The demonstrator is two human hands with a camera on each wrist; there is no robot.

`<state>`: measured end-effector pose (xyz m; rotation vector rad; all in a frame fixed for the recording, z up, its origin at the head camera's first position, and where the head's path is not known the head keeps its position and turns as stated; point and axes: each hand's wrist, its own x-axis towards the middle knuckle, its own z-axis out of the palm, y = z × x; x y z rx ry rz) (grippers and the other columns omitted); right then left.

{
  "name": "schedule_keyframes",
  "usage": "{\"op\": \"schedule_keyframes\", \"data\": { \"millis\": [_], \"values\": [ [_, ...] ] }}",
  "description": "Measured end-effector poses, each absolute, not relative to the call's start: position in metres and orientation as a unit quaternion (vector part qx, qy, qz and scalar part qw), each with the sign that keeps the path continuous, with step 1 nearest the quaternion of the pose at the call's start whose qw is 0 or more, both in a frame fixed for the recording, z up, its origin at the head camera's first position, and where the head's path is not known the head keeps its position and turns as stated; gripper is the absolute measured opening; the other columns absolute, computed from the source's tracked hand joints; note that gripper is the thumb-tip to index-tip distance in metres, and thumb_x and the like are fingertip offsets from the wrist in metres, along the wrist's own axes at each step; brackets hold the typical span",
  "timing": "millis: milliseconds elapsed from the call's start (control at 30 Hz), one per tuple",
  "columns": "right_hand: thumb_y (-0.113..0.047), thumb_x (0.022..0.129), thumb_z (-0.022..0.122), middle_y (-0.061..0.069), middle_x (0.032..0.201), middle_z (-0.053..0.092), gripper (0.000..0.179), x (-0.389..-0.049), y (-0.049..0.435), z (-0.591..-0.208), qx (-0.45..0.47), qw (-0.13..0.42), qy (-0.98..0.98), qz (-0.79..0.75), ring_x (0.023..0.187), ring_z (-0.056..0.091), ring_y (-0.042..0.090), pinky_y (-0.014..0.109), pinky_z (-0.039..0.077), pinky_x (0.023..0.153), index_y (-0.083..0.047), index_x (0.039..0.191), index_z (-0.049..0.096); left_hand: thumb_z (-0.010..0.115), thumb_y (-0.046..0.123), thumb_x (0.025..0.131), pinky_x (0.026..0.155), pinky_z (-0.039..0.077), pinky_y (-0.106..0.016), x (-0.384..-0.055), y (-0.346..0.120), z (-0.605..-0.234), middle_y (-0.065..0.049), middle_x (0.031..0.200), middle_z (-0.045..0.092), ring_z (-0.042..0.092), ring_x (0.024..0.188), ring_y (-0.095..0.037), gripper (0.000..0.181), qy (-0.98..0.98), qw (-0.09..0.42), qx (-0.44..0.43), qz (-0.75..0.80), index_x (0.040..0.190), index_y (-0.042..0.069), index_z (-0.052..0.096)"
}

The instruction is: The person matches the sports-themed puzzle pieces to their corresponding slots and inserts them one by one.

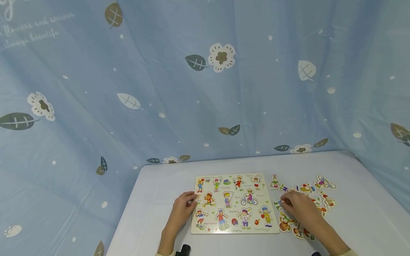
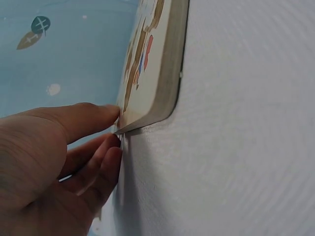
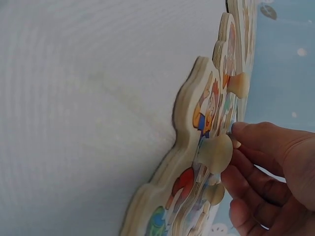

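A flat wooden puzzle board (image 1: 219, 204) with printed sports figures and cut-out shapes lies on the table. My left hand (image 1: 182, 209) holds its left edge; the left wrist view has the thumb at the top edge and the other fingers bent beside it. My right hand (image 1: 301, 206) is over the loose puzzle pieces right of the board. Its thumb and fingers pinch at a small knob (image 3: 236, 144) on a piece, mostly hidden by the hand. Nearer the camera, a knobbed piece (image 3: 184, 118) lies flat beside the fingers.
Several figure pieces spread right of the board, among them a cyclist (image 1: 325, 182) and a piece (image 1: 285, 223) near the board's lower right corner. A white cloth covers the table (image 1: 150, 199). Behind hangs a blue curtain (image 1: 179, 106) with leaves and flowers. A black object (image 1: 184, 250) shows by the left wrist.
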<state>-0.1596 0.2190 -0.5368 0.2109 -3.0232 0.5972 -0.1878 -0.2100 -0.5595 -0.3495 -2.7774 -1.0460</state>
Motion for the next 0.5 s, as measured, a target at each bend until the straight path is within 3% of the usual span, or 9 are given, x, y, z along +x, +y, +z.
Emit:
{"op": "schedule_keyframes", "data": {
  "millis": [500],
  "values": [
    [-0.018, 0.082, 0.078, -0.005, 0.082, 0.066, 0.013, -0.1584, 0.2187, -0.5365, 0.072, 0.026, -0.979, 0.188, 0.07, 0.053, 0.007, 0.028, 0.046, 0.061, -0.012, 0.092, 0.074, 0.071, 0.009, 0.088, 0.077, 0.056, -0.021, -0.1862, -0.2089, -0.5603, -0.012, 0.124, 0.066, 0.064, 0.103, -0.021, 0.027, -0.929, 0.083, -0.109, -0.343, 0.114, 0.003, 0.071]
  ]
}}
